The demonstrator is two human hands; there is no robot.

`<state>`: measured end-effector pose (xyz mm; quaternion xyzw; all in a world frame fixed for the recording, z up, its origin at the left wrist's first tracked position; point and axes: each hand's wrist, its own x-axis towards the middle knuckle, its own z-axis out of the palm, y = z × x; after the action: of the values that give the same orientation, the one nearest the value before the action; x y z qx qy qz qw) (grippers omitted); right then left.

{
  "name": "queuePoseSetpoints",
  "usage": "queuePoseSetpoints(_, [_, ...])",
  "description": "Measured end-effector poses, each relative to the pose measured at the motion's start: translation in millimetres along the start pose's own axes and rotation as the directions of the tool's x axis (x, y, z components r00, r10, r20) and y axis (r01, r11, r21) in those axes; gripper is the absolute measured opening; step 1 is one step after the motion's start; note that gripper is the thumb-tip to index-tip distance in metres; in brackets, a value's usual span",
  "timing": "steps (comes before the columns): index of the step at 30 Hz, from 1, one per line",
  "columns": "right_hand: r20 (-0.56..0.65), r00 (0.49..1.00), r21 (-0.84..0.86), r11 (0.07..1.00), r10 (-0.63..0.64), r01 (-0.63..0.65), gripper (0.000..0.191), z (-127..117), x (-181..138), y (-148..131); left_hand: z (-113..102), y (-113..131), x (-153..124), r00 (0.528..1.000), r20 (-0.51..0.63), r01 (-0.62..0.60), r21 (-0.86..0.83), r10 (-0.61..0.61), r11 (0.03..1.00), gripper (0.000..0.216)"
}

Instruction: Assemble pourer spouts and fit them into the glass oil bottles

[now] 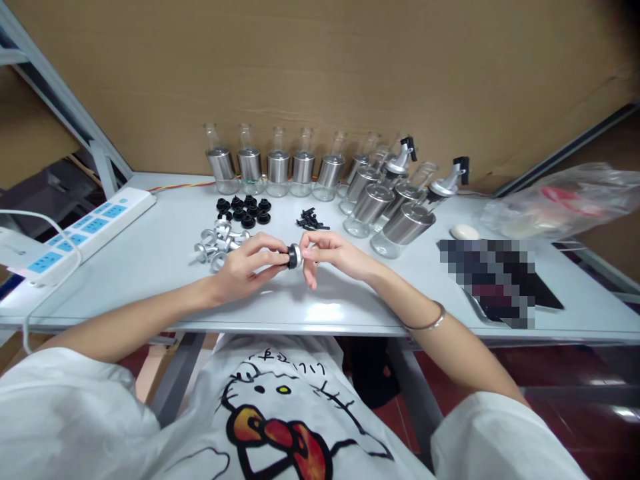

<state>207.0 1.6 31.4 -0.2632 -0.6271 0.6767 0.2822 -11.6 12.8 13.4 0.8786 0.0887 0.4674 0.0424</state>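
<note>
Above the front part of the table, my left hand (253,265) is closed around the black end of a bottle pourer (295,257), whose silver collar faces right. The fingers of my right hand (330,255) meet that silver side in a pinch and partly hide it. Silver pourer spouts (215,243) lie in a loose pile just behind my left hand. Behind them are several black ribbed stoppers (245,211). A small heap of black plastic pieces (311,219) lies beyond my right hand.
Glass bottles with steel sleeves (278,164) line the back, and more stand at right, two with fitted pourers (445,183). A power strip (83,233) lies left. To the right are a white oval object (465,232), a blurred-out dark item (495,280) and a plastic bag (565,203).
</note>
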Motion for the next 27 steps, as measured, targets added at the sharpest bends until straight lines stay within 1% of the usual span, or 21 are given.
queuePoseSetpoints(3, [0.093,0.994,-0.012,0.998,0.06,-0.059,0.033,-0.6,-0.7,0.5,-0.9,-0.3,0.5,1.0,0.01,-0.009,0.001,0.009,1.0,0.014])
queuePoseSetpoints(5, [0.126,0.99,-0.008,0.998,0.063,-0.062,0.034,-1.3,-0.7,1.3,-1.7,0.0,0.8,1.0,0.007,-0.01,0.003,0.01,1.0,0.016])
queuePoseSetpoints(8, [0.123,0.992,-0.025,0.999,0.022,-0.02,0.034,-1.9,0.1,2.1,-2.5,1.3,0.5,1.0,-0.014,0.005,-0.007,-0.005,1.0,0.018])
queuePoseSetpoints(10, [0.086,0.996,-0.077,0.997,-0.017,0.024,0.034,-1.3,0.9,2.5,-2.7,2.2,0.2,0.998,-0.037,0.045,-0.034,-0.047,0.998,0.018])
queuePoseSetpoints(11, [0.058,0.998,-0.112,0.993,-0.041,0.047,0.034,-0.7,1.3,2.7,-2.6,2.5,0.2,0.994,-0.049,0.091,-0.054,-0.094,0.994,0.017])
queuePoseSetpoints(12, [0.026,0.997,-0.15,0.986,-0.067,0.071,0.034,0.2,1.6,3.0,-2.5,2.7,0.3,0.985,-0.057,0.16,-0.085,-0.165,0.984,0.015])
queuePoseSetpoints(13, [-0.01,0.995,-0.193,0.976,-0.099,0.096,0.035,1.3,1.8,3.4,-2.2,2.7,0.7,0.965,-0.057,0.248,-0.127,-0.257,0.96,0.015])
queuePoseSetpoints(14, [-0.051,0.99,-0.251,0.961,-0.135,0.118,0.035,2.4,1.8,3.8,-1.8,2.6,1.1,0.932,-0.047,0.347,-0.179,-0.36,0.921,0.016])
queuePoseSetpoints(15, [-0.094,0.98,-0.326,0.936,-0.173,0.134,0.034,3.4,1.5,4.1,-1.2,2.3,1.5,0.887,-0.025,0.442,-0.239,-0.461,0.864,0.019])
queuePoseSetpoints(16, [-0.133,0.967,-0.415,0.898,-0.217,0.144,0.033,4.2,1.1,4.4,-0.5,1.9,1.9,0.839,0.005,0.521,-0.299,-0.545,0.8,0.023])
queuePoseSetpoints(17, [-0.159,0.95,-0.513,0.845,-0.268,0.152,0.031,4.6,0.6,4.7,0.4,1.4,2.1,0.796,0.033,0.575,-0.353,-0.604,0.738,0.026])
queuePoseSetpoints(18, [-0.164,0.931,-0.613,0.773,-0.327,0.163,0.03,4.6,0.0,4.9,1.3,0.8,2.1,0.766,0.059,0.607,-0.397,-0.64,0.689,0.028])
queuePoseSetpoints(19, [-0.148,0.909,-0.705,0.686,-0.389,0.179,0.029,4.2,-0.6,5.1,2.3,0.2,1.8,0.746,0.08,0.625,-0.427,-0.661,0.654,0.03])
queuePoseSetpoints(20, [-0.114,0.886,-0.781,0.592,-0.449,0.199,0.028,3.4,-1.1,5.3,3.2,-0.2,1.4,0.737,0.097,0.633,-0.447,-0.669,0.632,0.03])
queuePoseSetpoints(22, [-0.024,0.838,-0.889,0.395,-0.544,0.23,0.028,0.9,-1.7,5.5,4.8,-0.5,0.1,0.736,0.115,0.635,-0.461,-0.668,0.62,0.03])
queuePoseSetpoints(24, [0.049,0.807,-0.951,0.22,-0.588,0.218,0.029,-1.8,-1.9,5.3,5.7,0.1,-1.0,0.746,0.116,0.623,-0.47,-0.656,0.625,0.031])
queuePoseSetpoints(26, [0.097,0.786,-0.978,0.087,-0.611,0.189,0.029,-4.0,-2.2,4.6,5.6,1.3,-1.3,0.758,0.122,0.608,-0.488,-0.64,0.627,0.031])
queuePoseSetpoints(27, [0.118,0.774,-0.983,0.036,-0.622,0.179,0.029,-4.7,-2.4,4.3,5.2,1.8,-1.0,0.761,0.132,0.605,-0.496,-0.635,0.623,0.029])
